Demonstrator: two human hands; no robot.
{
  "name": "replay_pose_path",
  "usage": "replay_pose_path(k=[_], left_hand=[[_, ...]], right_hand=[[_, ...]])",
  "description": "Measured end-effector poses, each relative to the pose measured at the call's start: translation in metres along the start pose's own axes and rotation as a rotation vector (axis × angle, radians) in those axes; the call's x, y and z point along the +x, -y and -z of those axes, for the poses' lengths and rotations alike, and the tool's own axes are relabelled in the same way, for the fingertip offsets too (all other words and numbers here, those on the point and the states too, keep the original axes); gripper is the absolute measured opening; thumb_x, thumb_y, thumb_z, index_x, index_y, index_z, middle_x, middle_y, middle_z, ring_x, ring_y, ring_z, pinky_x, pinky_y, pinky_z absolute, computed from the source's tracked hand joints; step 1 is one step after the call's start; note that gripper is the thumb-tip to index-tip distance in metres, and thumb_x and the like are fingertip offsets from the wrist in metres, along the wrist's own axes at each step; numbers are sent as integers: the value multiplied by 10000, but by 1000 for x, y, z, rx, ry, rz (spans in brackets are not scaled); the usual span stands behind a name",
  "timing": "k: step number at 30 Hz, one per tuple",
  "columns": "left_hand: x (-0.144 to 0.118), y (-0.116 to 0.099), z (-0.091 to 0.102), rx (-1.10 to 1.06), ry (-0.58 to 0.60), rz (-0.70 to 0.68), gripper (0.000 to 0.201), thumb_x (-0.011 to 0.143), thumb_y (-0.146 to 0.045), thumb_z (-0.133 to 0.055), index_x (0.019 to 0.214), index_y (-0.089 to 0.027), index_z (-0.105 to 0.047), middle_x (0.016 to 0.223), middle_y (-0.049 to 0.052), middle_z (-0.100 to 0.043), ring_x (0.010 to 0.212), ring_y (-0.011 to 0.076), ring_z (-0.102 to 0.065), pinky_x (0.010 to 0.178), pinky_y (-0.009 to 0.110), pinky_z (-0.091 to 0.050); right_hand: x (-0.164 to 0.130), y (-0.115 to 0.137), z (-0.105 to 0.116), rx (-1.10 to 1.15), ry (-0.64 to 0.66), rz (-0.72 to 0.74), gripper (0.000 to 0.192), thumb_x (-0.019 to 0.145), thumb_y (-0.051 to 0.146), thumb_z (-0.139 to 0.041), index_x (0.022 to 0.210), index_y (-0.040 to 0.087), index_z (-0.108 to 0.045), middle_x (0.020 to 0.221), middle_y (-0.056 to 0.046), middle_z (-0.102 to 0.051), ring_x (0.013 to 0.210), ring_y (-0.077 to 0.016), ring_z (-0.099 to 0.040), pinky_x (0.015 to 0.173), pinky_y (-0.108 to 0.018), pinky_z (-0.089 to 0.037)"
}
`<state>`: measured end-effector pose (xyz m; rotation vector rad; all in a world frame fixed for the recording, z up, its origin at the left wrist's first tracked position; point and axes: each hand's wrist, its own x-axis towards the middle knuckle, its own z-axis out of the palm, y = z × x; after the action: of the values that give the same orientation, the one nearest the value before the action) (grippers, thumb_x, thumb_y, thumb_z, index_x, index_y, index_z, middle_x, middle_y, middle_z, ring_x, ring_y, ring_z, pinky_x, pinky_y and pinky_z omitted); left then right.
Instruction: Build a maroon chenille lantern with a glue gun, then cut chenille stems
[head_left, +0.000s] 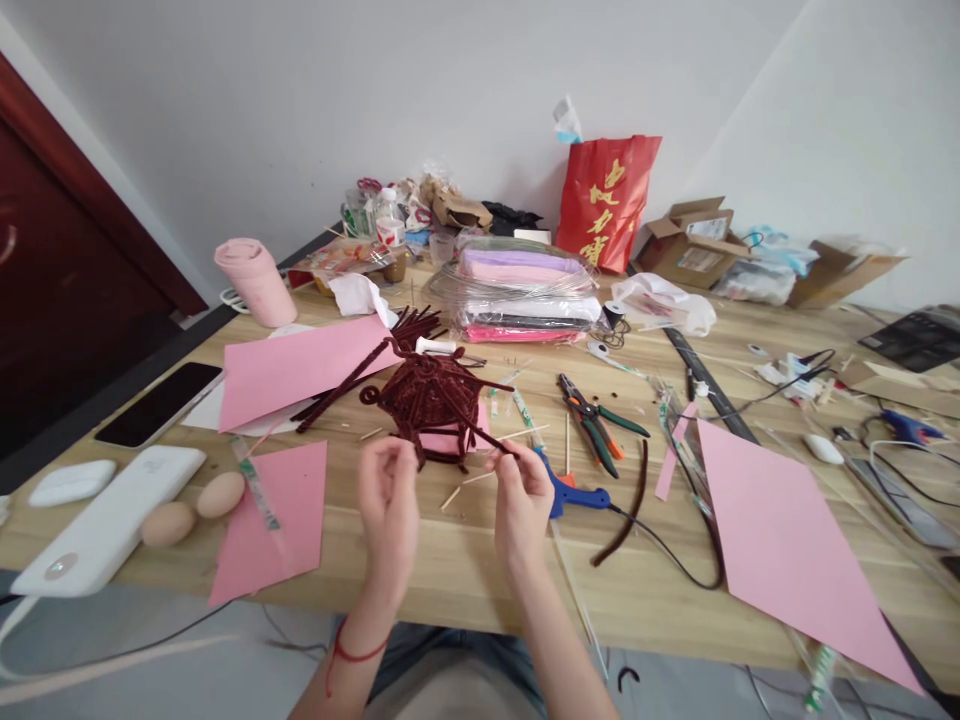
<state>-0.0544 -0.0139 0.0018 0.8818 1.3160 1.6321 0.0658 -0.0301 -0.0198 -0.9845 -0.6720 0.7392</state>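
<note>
A dark red pipe-cleaner structure (431, 395), shaped like a small many-sided roof on short legs, stands on the table in front of me. My right hand (523, 505) pinches the end of a dark red pipe cleaner (480, 432) that slants down from the structure. At the structure's lower left is my left hand (386, 510), its fingers curled together close to one leg. Whatever those fingertips hold, if anything, is hidden. More pipe cleaners (416, 325) lie in a bundle behind. A blue glue gun (581, 497) rests just beyond my right hand.
Pliers (592, 425) and a loose brown pipe cleaner (626, 510) lie to the right. Pink sheets (787, 530) flank both sides. At left are two eggs (221, 494), a white power bank (112, 520) and a phone (159, 403). Wrapped packs (525, 295) and a red bag (609, 205) stand behind.
</note>
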Motion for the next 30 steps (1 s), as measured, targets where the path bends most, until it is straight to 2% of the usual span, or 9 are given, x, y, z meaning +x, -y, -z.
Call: replay_pose_path(k=[1,3,9,14,20,22,24,27,30], left_hand=[[-9,0,-5,-94,124,143,247,765,-394,-751,839,-204,-611,757,-19,-580,650,100,-497,571,207,-367],[-20,0,-14,-177,259,289,257,732,-383,-783,781,-186,-625,660,-35,-559,533,69,-422,489,198,-296],[-18,14,-37,-364,468,608,411,622,-422,-859,882,-144,-703,756,12,-639,475,29,-404,424,165,-231],[-14,24,-48,-550,492,723,460,535,-372,-924,865,-138,-704,797,-2,-640,492,0,-374,425,133,-279],[-8,28,-57,-660,477,773,448,516,-391,-935,731,-145,-628,637,-53,-540,489,26,-384,417,145,-312],[-5,29,-58,-669,470,776,456,499,-379,-943,698,-147,-605,582,-74,-484,468,27,-364,414,152,-311],[-3,30,-57,-673,451,764,446,497,-341,-948,705,-147,-605,593,-78,-495,463,18,-359,419,150,-309],[-2,30,-55,-667,418,738,413,525,-294,-942,727,-142,-615,667,-56,-562,493,11,-407,433,143,-305],[-3,27,-55,-656,401,733,386,548,-275,-933,727,-141,-619,665,-56,-560,507,13,-428,436,137,-298]], right_hand=[[1,-1,-3,38,-51,-15,197,805,373,-720,886,201,-670,694,9,-653,630,-139,-597,666,-308,-502],[4,-1,-7,70,-109,-15,224,819,409,-695,896,213,-618,670,31,-618,612,-126,-575,647,-288,-486],[6,1,-3,62,-170,8,251,827,445,-669,868,223,-559,684,42,-596,613,-119,-573,647,-281,-491],[3,3,-3,-8,-206,14,250,781,386,-728,890,197,-605,753,5,-647,656,-136,-596,655,-291,-507],[3,6,-6,-170,-149,99,181,847,371,-650,848,194,-612,745,4,-628,601,-128,-568,627,-297,-496],[8,12,0,-210,-98,128,169,817,343,-689,787,190,-626,774,-9,-637,655,-142,-588,666,-304,-492],[16,25,8,-376,21,182,143,815,299,-693,745,187,-640,775,-24,-647,710,-163,-602,700,-306,-481],[32,51,17,-854,307,272,147,877,207,-598,737,188,-640,768,-40,-655,696,-169,-601,685,-291,-455],[45,76,12,-1337,548,255,204,867,99,-535,710,177,-639,781,-70,-669,691,-186,-625,616,-277,-410]])
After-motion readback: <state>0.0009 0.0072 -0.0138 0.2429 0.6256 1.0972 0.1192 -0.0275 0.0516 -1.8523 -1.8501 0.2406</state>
